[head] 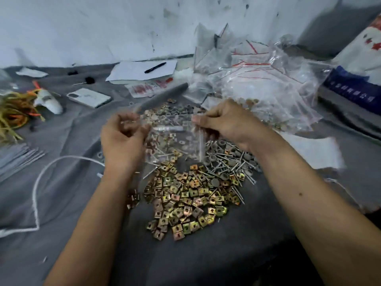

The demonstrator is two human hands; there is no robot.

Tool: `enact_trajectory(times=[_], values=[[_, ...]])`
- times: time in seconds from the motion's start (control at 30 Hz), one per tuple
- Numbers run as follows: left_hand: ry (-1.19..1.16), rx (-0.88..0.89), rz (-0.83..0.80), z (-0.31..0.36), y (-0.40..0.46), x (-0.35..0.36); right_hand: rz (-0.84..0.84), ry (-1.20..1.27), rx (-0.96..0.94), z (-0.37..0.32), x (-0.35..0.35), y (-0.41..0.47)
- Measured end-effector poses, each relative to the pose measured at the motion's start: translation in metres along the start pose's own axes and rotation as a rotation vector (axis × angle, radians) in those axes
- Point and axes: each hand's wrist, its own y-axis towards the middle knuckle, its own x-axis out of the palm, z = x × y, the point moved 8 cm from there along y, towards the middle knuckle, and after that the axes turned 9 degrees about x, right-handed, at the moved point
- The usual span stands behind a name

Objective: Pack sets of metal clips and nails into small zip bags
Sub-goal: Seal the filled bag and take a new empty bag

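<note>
A small clear zip bag (173,139) hangs between my two hands above the work surface. My left hand (121,139) pinches its left top edge, and my right hand (224,122) pinches its right top corner. Through the plastic I see a few clips and a nail, blurred. Below lies a heap of brass-coloured square metal clips (185,201). A pile of grey nails with round heads (228,162) lies to its right.
Filled and empty zip bags with red strips (257,79) are heaped at the back right. A white phone (88,97), paper with a black pen (155,67), yellow rubber bands (12,114) and a white cord (37,188) lie on the grey cloth (195,261).
</note>
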Motion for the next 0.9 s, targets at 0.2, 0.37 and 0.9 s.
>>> enact_trajectory(times=[0.2, 0.37, 0.9], values=[[0.441, 0.152, 0.089, -0.006, -0.001, -0.021, -0.275, 0.155, -0.029, 0.008, 0.049, 0.018], [0.718, 0.497, 0.152, 0.037, -0.022, 0.015, -0.133, 0.171, -0.133, 0.011, 0.040, 0.028], [-0.025, 0.088, -0.328, -0.006, -0.030, 0.060, 0.048, 0.210, -0.244, 0.023, 0.037, 0.036]])
